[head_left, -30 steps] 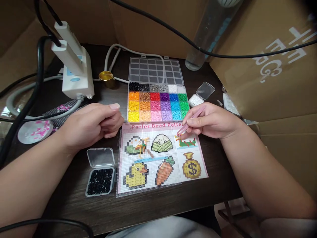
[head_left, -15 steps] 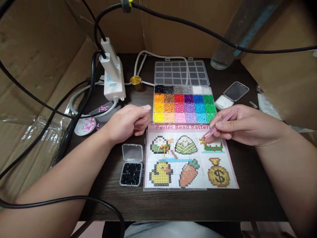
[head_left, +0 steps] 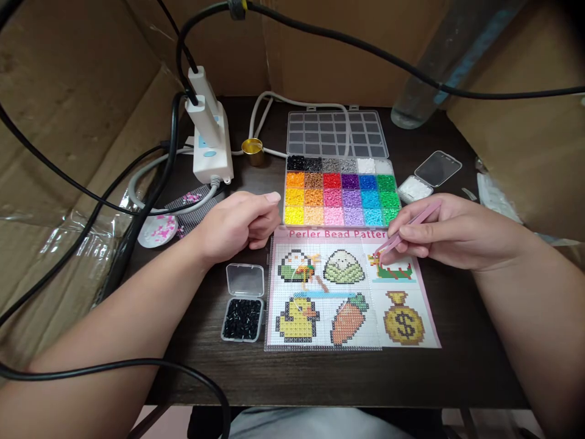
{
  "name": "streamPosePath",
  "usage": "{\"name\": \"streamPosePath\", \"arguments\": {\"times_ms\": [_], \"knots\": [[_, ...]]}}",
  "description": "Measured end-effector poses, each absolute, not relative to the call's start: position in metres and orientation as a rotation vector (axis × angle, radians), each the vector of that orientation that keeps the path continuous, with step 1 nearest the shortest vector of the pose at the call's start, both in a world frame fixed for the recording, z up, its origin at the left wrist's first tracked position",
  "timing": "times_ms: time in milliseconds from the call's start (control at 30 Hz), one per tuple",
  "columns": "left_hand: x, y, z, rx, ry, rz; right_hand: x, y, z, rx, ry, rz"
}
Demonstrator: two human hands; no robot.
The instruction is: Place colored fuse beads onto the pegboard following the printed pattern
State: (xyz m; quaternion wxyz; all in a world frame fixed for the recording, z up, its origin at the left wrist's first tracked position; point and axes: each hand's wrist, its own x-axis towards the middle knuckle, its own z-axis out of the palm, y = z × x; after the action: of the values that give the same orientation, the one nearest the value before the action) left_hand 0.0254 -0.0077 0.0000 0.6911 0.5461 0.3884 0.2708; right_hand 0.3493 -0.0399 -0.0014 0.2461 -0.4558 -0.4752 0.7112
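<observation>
My right hand (head_left: 450,231) grips pink tweezers (head_left: 406,230), whose tips touch the top-right picture on a bead pattern sheet (head_left: 351,289). A clear pegboard (head_left: 320,299) covers the sheet's left and middle. My left hand (head_left: 237,224) rests loosely curled on the dark table (head_left: 347,378) by the sheet's top-left corner, holding nothing. An open bead case (head_left: 340,189) with many coloured compartments lies just behind the sheet. A small open box of black beads (head_left: 242,317) sits left of the sheet.
A white power strip (head_left: 208,143) with thick cables stands at the back left, a gold cap (head_left: 252,151) beside it. A small open box of white beads (head_left: 414,188) lies right of the case. Cardboard walls surround the table; a clear bottle (head_left: 425,91) leans behind.
The view swung left a second ago and has barely shifted since. Both hands stay in place; the tweezer tips remain on the top-right picture.
</observation>
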Motion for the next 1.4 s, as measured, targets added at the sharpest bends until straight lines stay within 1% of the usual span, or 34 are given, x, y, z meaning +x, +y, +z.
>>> {"name": "streamPosePath", "arguments": {"times_ms": [800, 1400], "knots": [[0.0236, -0.0062, -0.0009, 1.244, 0.886, 0.584, 0.3469, -0.0372, 0.0024, -1.231, -1.219, 2.015], [0.0194, -0.0042, -0.0037, 1.263, 0.879, 0.578, 0.3446, -0.0386, 0.0038, -1.230, -1.194, 2.001]]}}
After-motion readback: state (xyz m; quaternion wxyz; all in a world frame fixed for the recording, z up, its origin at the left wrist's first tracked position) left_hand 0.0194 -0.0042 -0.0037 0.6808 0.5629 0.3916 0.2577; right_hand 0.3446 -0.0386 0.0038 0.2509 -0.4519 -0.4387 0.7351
